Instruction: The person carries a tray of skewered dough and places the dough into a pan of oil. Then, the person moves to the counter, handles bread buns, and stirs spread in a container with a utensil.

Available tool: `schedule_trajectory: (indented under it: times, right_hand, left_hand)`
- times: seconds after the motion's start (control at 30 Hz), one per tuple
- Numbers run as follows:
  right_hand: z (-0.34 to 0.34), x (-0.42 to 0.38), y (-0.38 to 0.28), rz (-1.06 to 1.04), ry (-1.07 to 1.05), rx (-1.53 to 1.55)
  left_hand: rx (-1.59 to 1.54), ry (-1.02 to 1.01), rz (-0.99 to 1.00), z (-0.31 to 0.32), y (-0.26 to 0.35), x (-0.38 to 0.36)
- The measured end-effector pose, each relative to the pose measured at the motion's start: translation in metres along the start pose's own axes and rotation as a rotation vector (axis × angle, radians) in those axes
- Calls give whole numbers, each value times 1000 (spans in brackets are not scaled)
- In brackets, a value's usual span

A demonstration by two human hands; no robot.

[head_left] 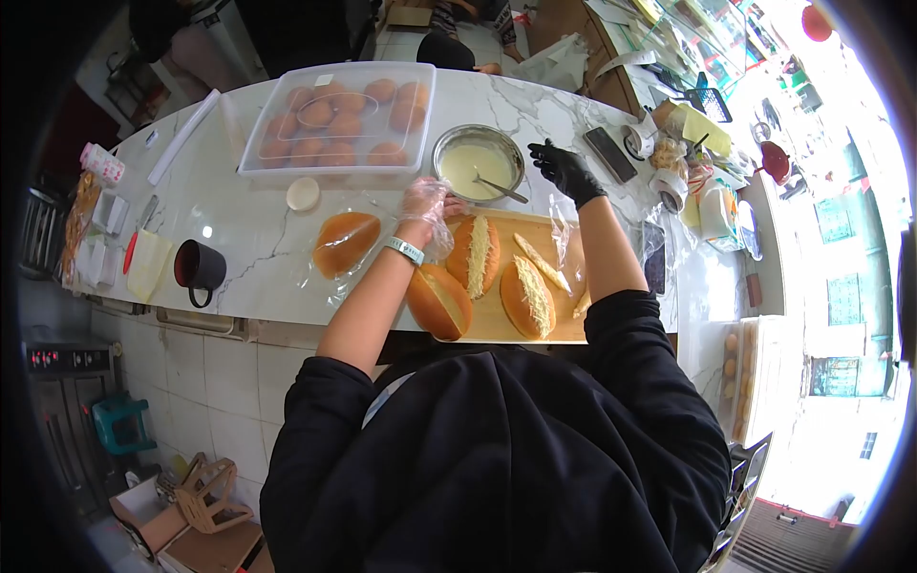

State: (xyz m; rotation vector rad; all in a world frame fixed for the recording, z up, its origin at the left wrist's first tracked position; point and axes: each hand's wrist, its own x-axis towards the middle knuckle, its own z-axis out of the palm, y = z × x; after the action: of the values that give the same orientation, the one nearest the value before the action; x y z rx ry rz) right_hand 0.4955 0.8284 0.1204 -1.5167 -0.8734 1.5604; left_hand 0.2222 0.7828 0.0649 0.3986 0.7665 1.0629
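Head cam, going left to right: dark mug (199, 265) sitting on the white marble-look desk (272, 222), then a small round white lid (304, 195) just in front of a big clear tub (417, 143) full of round brown buns. Next up, a bun in clear plastic (346, 243). Left hand (432, 203) is in a baggy see-through glove, right by the near rim of the metal bowl; honestly can't tell if its fingers are clamped on that rim or only beside it. Below it, a bun with a pale stripe (439, 304) lies at the left edge of the tray (571, 330), next to a split bun with pale filling (472, 256). Metal bowl (519, 156) has creamy stuff and a spoon (504, 191) in it. Another filled bun (528, 298) sits on the tray further right. Right hand (565, 174), black glove, hangs just right of the bowl, fingers loosely apart. Phone (609, 156) lies beyond that.
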Motion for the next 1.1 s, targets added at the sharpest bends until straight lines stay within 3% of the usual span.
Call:
schedule_trajectory:
  times: [0.17, 0.3, 0.33, 0.43, 0.47, 0.57, 0.6, 0.7, 0.8, 0.93, 1.03, 1.1]
  right_hand:
    - [-10, -17, -26, 80, -219, 268]
    - [-19, -16, -31, -10, 87, -64]
    - [-17, -17, -36, -2, 252, -174]
    - [-16, -19, -40, -67, 355, -659]
    - [-18, -19, -39, -122, 324, -733]
    - [-42, 4, -7, -454, 5, -472]
    - [-41, 9, -8, -507, 16, -646]
    - [-34, 3, -11, -381, 358, -1100]
    - [4, -24, -31, -179, 436, -1557]
    - [26, -17, -29, -244, 348, -1325]
    - [38, -5, -12, -617, 328, -1157]
    - [46, -5, -13, -462, 306, -1315]
  left_hand:
    - [-25, -30, 7, -2, -1, 2]
    - [-12, -23, -10, 0, 1, 1]
    - [-15, -23, -15, 0, 2, 0]
    - [-21, -25, -21, 1, 2, -1]
    - [-23, -27, -21, 2, 3, -1]
    - [-2, -11, -17, 1, 1, 1]
    - [6, -4, -21, 2, 1, 0]
    - [21, 8, -24, 2, 2, -1]
    - [14, 1, -17, 1, 1, -1]
    - [23, -1, -31, 3, 3, -1]
    - [18, -13, -24, 5, 2, -4]
    - [36, -2, -16, 8, 3, -5]
